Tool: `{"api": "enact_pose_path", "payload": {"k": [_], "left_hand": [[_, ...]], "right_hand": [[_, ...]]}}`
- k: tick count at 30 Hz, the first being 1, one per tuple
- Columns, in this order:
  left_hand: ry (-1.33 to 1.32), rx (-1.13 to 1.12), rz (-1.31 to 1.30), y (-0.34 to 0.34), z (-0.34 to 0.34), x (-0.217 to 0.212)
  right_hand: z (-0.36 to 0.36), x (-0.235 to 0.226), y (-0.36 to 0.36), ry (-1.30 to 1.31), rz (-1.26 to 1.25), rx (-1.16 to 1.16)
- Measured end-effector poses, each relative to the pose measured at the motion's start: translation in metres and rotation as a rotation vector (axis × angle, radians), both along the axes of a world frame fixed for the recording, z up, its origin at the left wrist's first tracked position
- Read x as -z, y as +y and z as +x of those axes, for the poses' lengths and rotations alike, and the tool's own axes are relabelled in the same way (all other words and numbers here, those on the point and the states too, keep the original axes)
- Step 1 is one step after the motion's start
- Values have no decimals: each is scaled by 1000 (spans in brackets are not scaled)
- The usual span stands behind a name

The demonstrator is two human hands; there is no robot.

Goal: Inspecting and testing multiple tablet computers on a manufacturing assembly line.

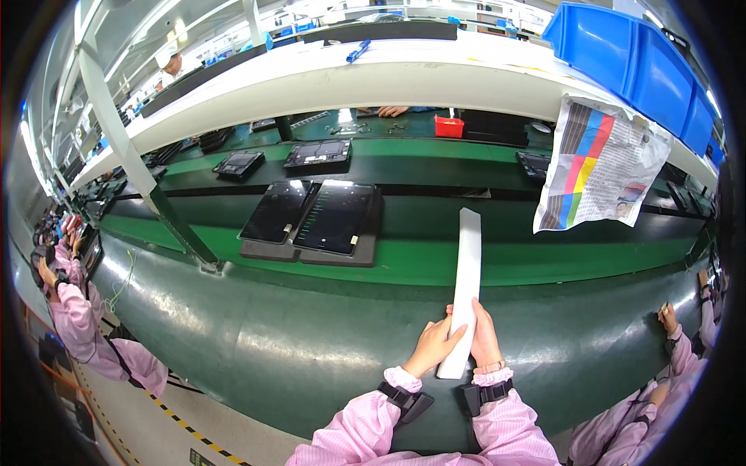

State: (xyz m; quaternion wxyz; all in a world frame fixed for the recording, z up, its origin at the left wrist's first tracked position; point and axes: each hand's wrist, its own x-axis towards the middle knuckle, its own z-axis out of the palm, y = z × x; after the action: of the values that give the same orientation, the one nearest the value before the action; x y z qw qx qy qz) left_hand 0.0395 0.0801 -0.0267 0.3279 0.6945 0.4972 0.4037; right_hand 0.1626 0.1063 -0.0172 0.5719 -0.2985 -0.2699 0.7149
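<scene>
Left benchtop (256,334) passable; white bar (468,260) juts forward; tablets (336,217) obstruct belt (416,266) ahead-left; clearance under shelf (350,84) unclear.

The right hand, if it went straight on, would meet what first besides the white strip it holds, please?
Probably the green band beyond the right hand, though depth is unclear and it might pass above.

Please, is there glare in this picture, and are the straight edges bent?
Head view: glare makes pale patches on the dark green bench; head view: fisheye distortion bows the white shelf, and the picture's rim falls to black; head view: the left hand, right hand and white strip look fairly sharp.
</scene>
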Motion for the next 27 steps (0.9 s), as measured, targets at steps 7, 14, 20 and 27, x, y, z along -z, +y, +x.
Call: {"api": "enact_pose_path", "payload": {"k": [7, 14, 20, 27], "left_hand": [[-38, -29, 57, -1, 0, -3], [33, -6, -12, -1, -3, -5], [58, 19, -69, 0, -1, -2], [35, -30, 37, 1, -2, 3]], "right_hand": [[1, 0, 0, -31, -80, -8], [0, 4, 1, -26, -82, 7], [0, 3, 2, -33, 4, 18], [-1, 1, 0, -84, -90, 37]]}}
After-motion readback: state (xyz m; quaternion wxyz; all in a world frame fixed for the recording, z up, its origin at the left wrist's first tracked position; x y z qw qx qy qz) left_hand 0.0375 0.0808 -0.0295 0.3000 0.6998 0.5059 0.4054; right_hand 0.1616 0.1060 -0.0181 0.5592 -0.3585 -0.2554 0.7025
